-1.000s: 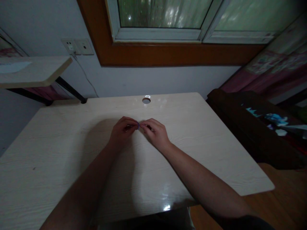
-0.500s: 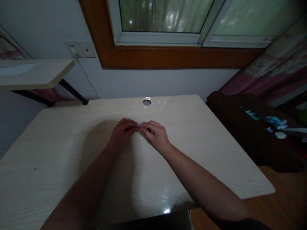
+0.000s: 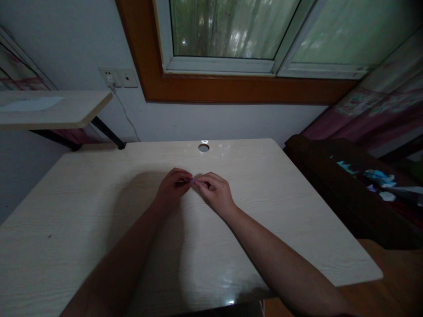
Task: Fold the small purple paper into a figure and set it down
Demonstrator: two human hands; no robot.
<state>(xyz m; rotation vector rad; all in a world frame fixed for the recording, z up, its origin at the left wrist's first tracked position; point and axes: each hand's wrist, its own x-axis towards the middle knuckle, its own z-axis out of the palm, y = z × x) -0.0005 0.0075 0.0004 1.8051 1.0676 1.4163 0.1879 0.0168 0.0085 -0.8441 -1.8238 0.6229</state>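
Note:
Both of my hands meet over the middle of a pale wooden desk [image 3: 82,207]. My left hand [image 3: 172,189] and my right hand [image 3: 214,191] each have their fingers pinched together, fingertips touching. Between the fingertips sits a tiny purple thing [image 3: 192,179], too small and dim to name. Both hands rest close to the desk top.
A round cable hole [image 3: 203,147] lies at the desk's far edge. A wall socket with a cable [image 3: 114,78] is on the wall, a window above it. A second tabletop [image 3: 49,108] stands at left, dark furniture with coloured items [image 3: 363,185] at right.
The view has tilted upward a little, so desk and hands sit lower in the picture. The hands stay pinched together at the same spot on the desk.

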